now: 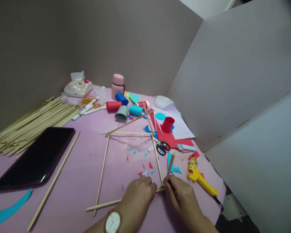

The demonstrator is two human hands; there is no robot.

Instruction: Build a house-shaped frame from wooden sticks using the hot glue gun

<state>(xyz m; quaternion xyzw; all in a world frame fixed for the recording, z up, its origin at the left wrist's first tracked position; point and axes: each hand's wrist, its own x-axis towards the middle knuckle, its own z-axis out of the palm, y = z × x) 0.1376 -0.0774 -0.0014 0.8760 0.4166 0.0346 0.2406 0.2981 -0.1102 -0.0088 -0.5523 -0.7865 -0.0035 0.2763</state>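
Note:
A frame of thin wooden sticks [102, 174] lies on the pink table, with two more sticks [133, 121] crossing above its far side. My left hand [142, 191], with a watch on its wrist, is closed over the near stick close to the right corner. At that corner my right hand [180, 192] pinches a short upright stick [170, 166], which leans slightly right. The joint where the sticks meet is partly hidden by my fingers. Black-handled scissors [163, 147] lie beside the frame's right side. To the right of my right hand rests a yellow glue gun [201, 181].
A black tablet [36, 158], a loose stick [54, 181] and a pile of sticks [36, 123] occupy the left. Paper rolls [113, 105], a pink flask [117, 86] and a tissue pack [78, 87] stand behind. Red paper [168, 139] and scraps lie right of the frame.

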